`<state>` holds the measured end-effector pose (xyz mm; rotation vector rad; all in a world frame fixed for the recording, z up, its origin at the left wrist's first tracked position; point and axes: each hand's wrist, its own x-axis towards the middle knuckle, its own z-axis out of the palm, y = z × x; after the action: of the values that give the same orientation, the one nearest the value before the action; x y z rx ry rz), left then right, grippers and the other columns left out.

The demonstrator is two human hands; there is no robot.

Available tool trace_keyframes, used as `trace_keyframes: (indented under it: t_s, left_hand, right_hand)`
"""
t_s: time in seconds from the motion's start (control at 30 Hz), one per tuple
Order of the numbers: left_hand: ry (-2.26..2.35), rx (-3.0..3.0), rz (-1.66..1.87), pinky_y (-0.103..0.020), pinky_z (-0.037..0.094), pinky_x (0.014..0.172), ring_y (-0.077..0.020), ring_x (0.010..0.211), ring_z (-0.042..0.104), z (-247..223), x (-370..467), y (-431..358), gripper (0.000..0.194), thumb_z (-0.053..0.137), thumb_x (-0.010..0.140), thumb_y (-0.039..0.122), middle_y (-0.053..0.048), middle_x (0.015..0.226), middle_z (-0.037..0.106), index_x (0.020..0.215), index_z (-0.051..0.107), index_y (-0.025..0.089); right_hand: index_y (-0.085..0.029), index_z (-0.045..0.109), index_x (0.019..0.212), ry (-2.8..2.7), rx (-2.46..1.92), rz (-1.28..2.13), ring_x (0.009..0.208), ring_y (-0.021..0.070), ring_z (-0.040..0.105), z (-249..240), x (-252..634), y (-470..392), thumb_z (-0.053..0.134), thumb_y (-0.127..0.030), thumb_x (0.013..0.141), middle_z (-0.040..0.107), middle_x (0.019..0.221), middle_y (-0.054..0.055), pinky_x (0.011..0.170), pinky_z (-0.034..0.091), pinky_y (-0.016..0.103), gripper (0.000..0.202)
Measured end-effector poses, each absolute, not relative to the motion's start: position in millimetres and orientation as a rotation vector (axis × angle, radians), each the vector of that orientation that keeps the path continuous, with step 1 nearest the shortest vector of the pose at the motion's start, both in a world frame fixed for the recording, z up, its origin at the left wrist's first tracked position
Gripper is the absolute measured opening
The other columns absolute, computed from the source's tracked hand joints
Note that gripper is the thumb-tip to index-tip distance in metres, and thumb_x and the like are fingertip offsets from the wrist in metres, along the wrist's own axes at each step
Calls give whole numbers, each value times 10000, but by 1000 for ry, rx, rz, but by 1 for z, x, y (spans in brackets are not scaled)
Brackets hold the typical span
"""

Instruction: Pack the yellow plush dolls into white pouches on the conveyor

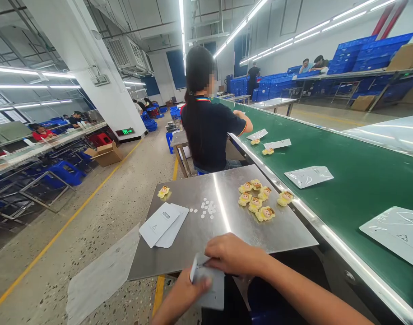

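Observation:
At the near edge of the metal table (238, 239) I hold a small light-grey pouch (213, 295). My left hand (187, 289) is closed on the pouch's left side, its thumb lying across the front and somewhat blurred. My right hand (235, 255) has its fingers bent at the pouch's top edge, closed on it; the fingertips are partly hidden. Two more grey pouches (160, 225) overlap on the table to the left. Beside them are several small white discs (208, 207). Several yellow doll figures (255, 203) are grouped at the right, and a single figure (163, 192) lies at the far left corner.
A green conveyor belt (348, 194) runs along the right, carrying grey pouches (308, 176) and figures (267, 151). One figure (285, 197) rests at the belt's metal edge. A co-worker (206, 122) sits just ahead. A translucent sheet (101, 275) hangs at the table's left.

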<state>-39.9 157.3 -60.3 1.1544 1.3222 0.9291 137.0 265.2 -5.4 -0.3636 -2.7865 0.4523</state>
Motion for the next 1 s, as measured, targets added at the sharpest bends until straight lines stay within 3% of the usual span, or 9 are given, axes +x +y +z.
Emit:
trace_keyframes:
  t_s: [0.1,0.2,0.3,0.43,0.57,0.67,0.8,1.0]
  left_hand:
    - [1395,830,1161,-360,519,779,-261,811,656,-95,-31,168,476,698,639,578,-63,796,726,858,702,155]
    - [1360,466,1335,-378,522,837,-279,906,671,-119,-30,165,416,762,630,461,-77,843,739,925,679,180]
    - [1259,232,1430,-386,504,912,-276,1024,647,-126,-37,157,333,737,693,354,-87,931,739,978,656,201]
    - [1223,210,1456,-396,473,973,-271,1093,614,-120,-39,157,351,738,704,333,-73,1038,720,1024,644,224]
    - [1242,433,1457,-431,445,996,-306,1067,622,-109,-21,173,464,812,589,408,-78,968,737,979,669,200]
    - [1218,684,1391,-458,456,961,-329,1017,638,-95,-1,184,471,792,583,471,-100,936,741,933,699,169]
    - [1257,1006,1232,-426,473,894,-320,962,641,-70,21,191,425,713,674,497,-120,895,738,879,721,125]
    - [1205,1188,1164,-346,420,933,-259,1021,592,-52,48,195,458,532,819,528,-87,1014,705,1038,687,156]
  right_hand:
    - [-187,618,1119,-2601,-632,394,1006,176,581,-22,126,298,506,-435,899,642,1085,73,861,452,295,350]
    - [-157,503,1299,-2541,-842,123,1306,294,341,-45,126,318,481,-512,888,436,1390,142,1075,253,508,544]
    - [-157,463,1341,-2633,-821,29,1377,334,182,-66,144,308,453,-602,859,330,1465,121,1107,110,586,656]
    - [-180,416,1378,-2685,-691,27,1374,311,219,-84,183,273,474,-551,873,392,1435,91,1118,157,571,629]
    - [-225,531,1261,-2485,-543,-57,1211,201,498,-108,207,256,461,-211,932,603,1240,32,1079,339,452,337]
    - [-229,619,1089,-2261,-470,22,1009,153,621,-116,208,254,485,-166,916,690,1061,10,976,456,377,227]
    - [-195,647,947,-1973,-670,249,906,151,623,-81,214,252,497,-185,912,679,922,46,791,528,309,154]
    - [-229,659,907,-1764,-808,518,850,150,593,5,242,247,568,-206,878,641,863,20,782,484,311,98]
